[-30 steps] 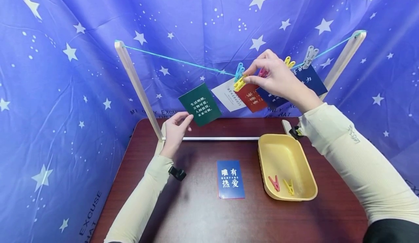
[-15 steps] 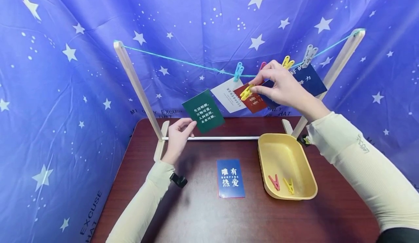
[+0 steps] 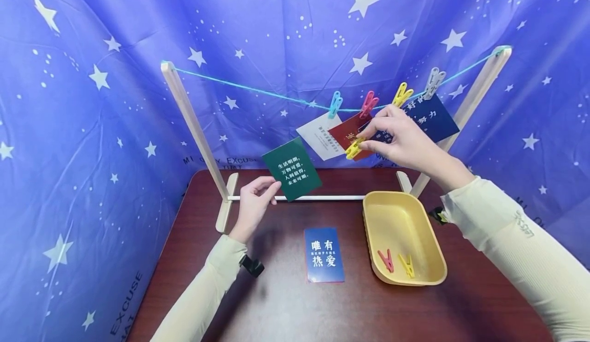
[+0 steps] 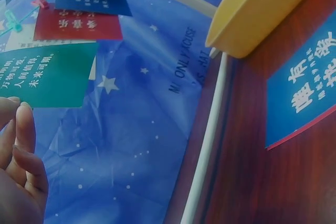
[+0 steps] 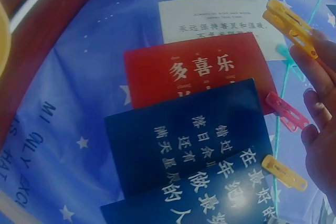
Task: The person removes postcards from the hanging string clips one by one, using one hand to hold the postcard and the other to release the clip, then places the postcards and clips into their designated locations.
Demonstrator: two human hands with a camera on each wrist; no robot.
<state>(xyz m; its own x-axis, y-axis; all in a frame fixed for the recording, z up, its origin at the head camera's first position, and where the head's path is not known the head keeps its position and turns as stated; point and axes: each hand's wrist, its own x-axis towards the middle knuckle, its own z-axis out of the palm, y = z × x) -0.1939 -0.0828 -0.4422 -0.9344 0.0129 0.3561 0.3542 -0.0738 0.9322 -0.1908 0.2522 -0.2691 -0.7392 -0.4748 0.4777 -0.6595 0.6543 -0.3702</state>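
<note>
My left hand [image 3: 255,201] pinches a green card [image 3: 295,165] with white lettering by its lower left corner, between thumb and fingers. The card is held tilted in front of the line, apart from it. With thumb and fingertips, my right hand [image 3: 403,140] holds a yellow clothespin [image 3: 354,149] in front of the hanging red card [image 5: 152,77]. From the teal string [image 3: 239,84] hang a white card [image 3: 318,134], the red card and two dark blue cards [image 5: 139,142]. Blue [image 3: 335,104], pink [image 3: 369,104], yellow [image 3: 402,94] and grey clothespins [image 3: 435,83] grip them.
A yellow tray [image 3: 382,198] on the right of the table holds a pink [image 3: 386,261] and a yellow clothespin [image 3: 406,265]. A blue card [image 3: 324,273] lies at mid-table, with a red edge beneath it. Wooden posts [image 3: 193,127] and a white rod [image 3: 322,197] frame the line.
Both hands have come down and slightly to the right, away from the string. The green card and the yellow clothespin have moved with them, still held.
</note>
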